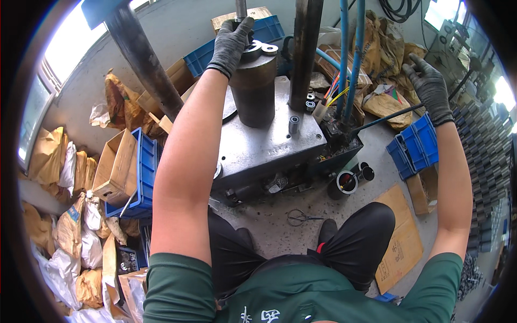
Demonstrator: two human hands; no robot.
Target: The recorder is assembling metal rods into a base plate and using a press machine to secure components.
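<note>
My left hand (pixel 230 44), in a dark grey glove, rests on top of a dark steel cylinder (pixel 254 89) that stands on the grey press base (pixel 269 145). Its fingers curl around the vertical rod (pixel 240 8) above the cylinder. Silver rings (pixel 261 49) lie on the cylinder's top beside my fingers. My right hand (pixel 430 86), also gloved, is raised at the right with fingers spread, just above the end of a thin black lever (pixel 385 119); whether it touches the lever is unclear. Small bearings (pixel 294 124) stand on the base.
Two steel columns (pixel 305 51) rise from the base. Blue crates (pixel 414 145) sit to the right, and a blue crate with cardboard boxes (pixel 132 172) to the left. Scissors (pixel 299 217) lie on the floor by my knees. Short black tubes (pixel 347 183) stand nearby. Filled sacks (pixel 81 237) pile up at left.
</note>
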